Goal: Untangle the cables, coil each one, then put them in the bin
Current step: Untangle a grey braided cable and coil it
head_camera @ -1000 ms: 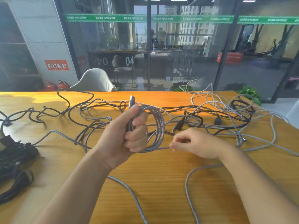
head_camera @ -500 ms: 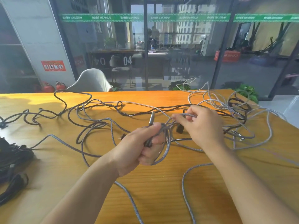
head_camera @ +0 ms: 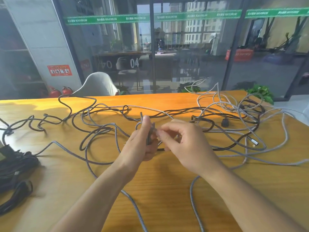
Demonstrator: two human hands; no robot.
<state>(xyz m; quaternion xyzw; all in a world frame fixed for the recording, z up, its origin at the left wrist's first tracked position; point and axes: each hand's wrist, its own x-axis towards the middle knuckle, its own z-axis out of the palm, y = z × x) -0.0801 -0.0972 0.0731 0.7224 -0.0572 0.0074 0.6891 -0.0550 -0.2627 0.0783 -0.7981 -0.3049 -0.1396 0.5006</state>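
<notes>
My left hand (head_camera: 142, 144) grips a small coil of grey braided cable (head_camera: 150, 134) upright above the middle of the table, thumb pointing up along it. My right hand (head_camera: 185, 144) is close beside it, fingers curled and pinching a strand of the same grey cable; the fingertips are blurred. The cable's free length (head_camera: 194, 198) trails down toward the near edge. A tangle of grey and black cables (head_camera: 234, 118) spreads over the far right of the table. A long black cable (head_camera: 66, 104) snakes across the far left.
The orange wooden table (head_camera: 163, 190) has bare surface near its front edge. A heap of black cables (head_camera: 15, 168) lies at the left edge. A loose silver plug (head_camera: 254, 142) and a black plug (head_camera: 224, 122) lie at right. A glass wall and pale chair (head_camera: 98, 86) stand behind.
My right hand moved from near the table up to the coil and now works against my left hand. The coil, seen before as a wide loop, now shows edge-on and smaller.
</notes>
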